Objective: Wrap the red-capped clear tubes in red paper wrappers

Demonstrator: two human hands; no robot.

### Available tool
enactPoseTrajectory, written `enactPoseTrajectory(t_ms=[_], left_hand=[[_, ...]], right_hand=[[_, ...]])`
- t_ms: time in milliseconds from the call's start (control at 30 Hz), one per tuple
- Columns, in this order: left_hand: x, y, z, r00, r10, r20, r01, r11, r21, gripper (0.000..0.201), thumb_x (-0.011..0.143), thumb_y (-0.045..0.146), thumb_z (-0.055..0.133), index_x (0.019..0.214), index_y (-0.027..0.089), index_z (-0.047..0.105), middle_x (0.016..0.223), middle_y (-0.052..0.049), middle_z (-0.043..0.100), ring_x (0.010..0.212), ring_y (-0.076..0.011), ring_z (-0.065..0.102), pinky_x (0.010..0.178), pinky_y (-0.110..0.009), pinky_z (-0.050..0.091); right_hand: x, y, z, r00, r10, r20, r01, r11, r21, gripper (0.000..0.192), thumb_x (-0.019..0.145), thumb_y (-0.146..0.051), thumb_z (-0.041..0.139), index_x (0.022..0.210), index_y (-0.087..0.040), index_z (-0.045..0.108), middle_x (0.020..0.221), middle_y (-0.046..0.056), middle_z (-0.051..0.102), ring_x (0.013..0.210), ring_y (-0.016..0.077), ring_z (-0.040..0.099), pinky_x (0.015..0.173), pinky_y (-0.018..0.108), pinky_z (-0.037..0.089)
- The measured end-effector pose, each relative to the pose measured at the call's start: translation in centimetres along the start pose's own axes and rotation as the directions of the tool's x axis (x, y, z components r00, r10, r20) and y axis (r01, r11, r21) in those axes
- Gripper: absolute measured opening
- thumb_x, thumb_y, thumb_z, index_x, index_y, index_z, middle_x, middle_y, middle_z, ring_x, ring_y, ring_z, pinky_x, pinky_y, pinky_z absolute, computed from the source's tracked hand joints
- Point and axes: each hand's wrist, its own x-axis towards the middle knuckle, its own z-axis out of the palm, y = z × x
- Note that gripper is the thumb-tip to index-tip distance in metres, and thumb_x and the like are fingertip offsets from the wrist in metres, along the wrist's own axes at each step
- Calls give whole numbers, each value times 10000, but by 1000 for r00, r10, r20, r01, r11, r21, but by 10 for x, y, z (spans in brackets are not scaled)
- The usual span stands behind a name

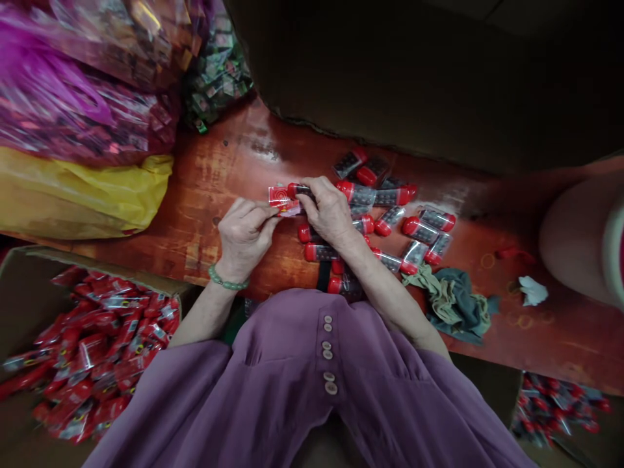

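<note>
Red-capped tube (298, 190) pinched at its end by right hand (327, 211), held just above worktop (219, 175); red printed wrapper (283, 200) gripped between thumb and fingers of left hand (245, 235), touching the tube. Loose tubes (400, 221) scattered just beyond and under the right wrist — unwrapped, by the look of them. Carton (92, 344) at lower left heaped with red-wrapped pieces — apparently finished. Judged well underway, a small heap left. Crumpled cloth (453, 302) lying near the right forearm.
</note>
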Motion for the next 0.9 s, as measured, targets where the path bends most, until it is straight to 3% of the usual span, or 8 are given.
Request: enactPoseTrajectory(t_ms=[67, 167, 233, 367, 667, 900], left_hand=[[-2, 6, -5, 999, -39, -29, 37, 997, -71, 53, 850, 214, 700, 850, 208, 752, 832, -27, 757, 761, -166, 661, 745, -311, 511], [-5, 16, -7, 993, -105, -50, 93, 974, -207, 46, 820, 187, 736, 846, 209, 767, 819, -17, 762, 755, -150, 676, 750, -293, 519], [-7, 22, -6, 989, -140, -47, 120, 946, -301, 53, 802, 171, 758, 840, 205, 772, 805, -13, 763, 743, -140, 681, 739, -278, 524], [-8, 34, -4, 973, -228, 35, 220, 871, -439, 79, 760, 155, 792, 821, 203, 783, 807, -15, 765, 732, -130, 689, 714, -249, 541], [-7, 37, -2, 896, -388, 218, 434, 657, -617, 52, 713, 216, 821, 731, 198, 776, 745, -13, 745, 695, -130, 674, 681, -245, 541], [-10, 31, 5, 853, -404, 332, 522, 619, -588, 103, 707, 269, 811, 701, 182, 756, 733, -23, 733, 681, -135, 645, 669, -254, 520]], right_hand=[[-4, 0, -5, 998, 26, -62, -15, 986, 168, 150, 941, -291, 609, 1037, -189, 663, 1013, 67, 694, 969, 212, 660, 922, 383, 549], [-16, -7, -22, 983, 132, -125, -62, 890, 451, 266, 936, -433, 622, 1104, -228, 645, 981, 11, 694, 854, 157, 680, 838, 352, 599], [-26, -17, -38, 978, 152, -143, -54, 846, 531, 294, 910, -475, 656, 1110, -259, 652, 976, -5, 698, 822, 141, 688, 812, 336, 612], [-44, -40, -61, 975, 41, -220, 73, 872, 483, 225, 868, -424, 735, 1038, -280, 706, 1019, -9, 723, 945, 164, 697, 888, 346, 597], [-53, -42, -65, 987, -93, -129, 130, 939, 319, 169, 893, -295, 717, 1053, -244, 709, 954, 8, 743, 875, 161, 684, 803, 325, 570], [-52, -37, -81, 995, -37, 93, 15, 975, 220, 135, 882, -246, 689, 1009, -204, 707, 913, 8, 725, 811, 143, 661, 739, 286, 529]])
